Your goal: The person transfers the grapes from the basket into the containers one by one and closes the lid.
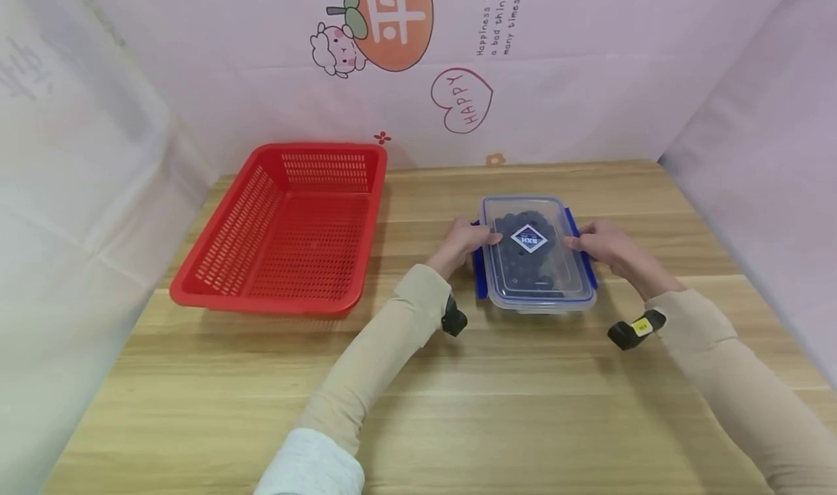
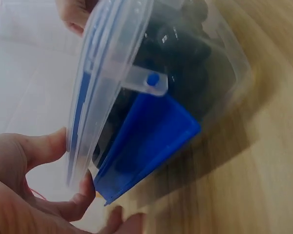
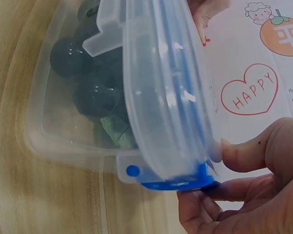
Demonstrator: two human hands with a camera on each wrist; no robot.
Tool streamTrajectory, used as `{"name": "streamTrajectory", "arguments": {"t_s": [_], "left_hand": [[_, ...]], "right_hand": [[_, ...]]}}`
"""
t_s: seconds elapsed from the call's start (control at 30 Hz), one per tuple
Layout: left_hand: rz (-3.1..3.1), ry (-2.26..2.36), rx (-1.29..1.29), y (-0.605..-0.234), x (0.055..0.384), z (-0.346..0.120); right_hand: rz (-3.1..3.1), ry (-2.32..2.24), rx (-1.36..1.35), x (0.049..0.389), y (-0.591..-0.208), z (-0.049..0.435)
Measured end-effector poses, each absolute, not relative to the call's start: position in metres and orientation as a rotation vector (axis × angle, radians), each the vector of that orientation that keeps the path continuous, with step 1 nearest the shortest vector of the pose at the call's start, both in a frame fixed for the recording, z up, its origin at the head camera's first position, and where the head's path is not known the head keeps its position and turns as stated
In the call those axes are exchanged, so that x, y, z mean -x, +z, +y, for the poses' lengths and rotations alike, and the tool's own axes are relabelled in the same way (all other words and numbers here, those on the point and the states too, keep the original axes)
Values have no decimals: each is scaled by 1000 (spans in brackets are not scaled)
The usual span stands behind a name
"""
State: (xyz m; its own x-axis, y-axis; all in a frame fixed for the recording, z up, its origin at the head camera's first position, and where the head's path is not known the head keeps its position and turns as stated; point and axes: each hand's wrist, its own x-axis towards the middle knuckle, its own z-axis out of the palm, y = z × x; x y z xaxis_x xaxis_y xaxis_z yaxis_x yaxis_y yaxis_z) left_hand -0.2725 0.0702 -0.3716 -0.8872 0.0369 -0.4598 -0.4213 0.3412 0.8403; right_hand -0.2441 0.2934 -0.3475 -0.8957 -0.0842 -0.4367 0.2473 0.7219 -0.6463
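A clear plastic food container with a blue-edged lid stands on the table, right of centre. Dark round fruit, like a bunch of grapes, fills it, with a green leaf among them. My left hand pinches the lid's left rim, thumb on top and a finger beneath; the blue left clip hangs swung out below. On the opposite side my right hand has its thumb at the lid's edge and curled fingers at the blue right clip, which stays close to the rim.
A red plastic basket with slotted walls stands on the left of the wooden table. White printed cloth hangs behind and along both sides. Each wrist carries a small black camera.
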Motion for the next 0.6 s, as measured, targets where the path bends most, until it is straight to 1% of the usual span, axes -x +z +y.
{"name": "streamTrajectory", "arguments": {"t_s": [0.4,0.6], "left_hand": [[2186,1559,357,-371,274,68],[2322,1487,318,-366,269,73]], "right_hand": [[2501,-990,-132,244,-346,293],[2497,-988,-133,243,-346,292]]}}
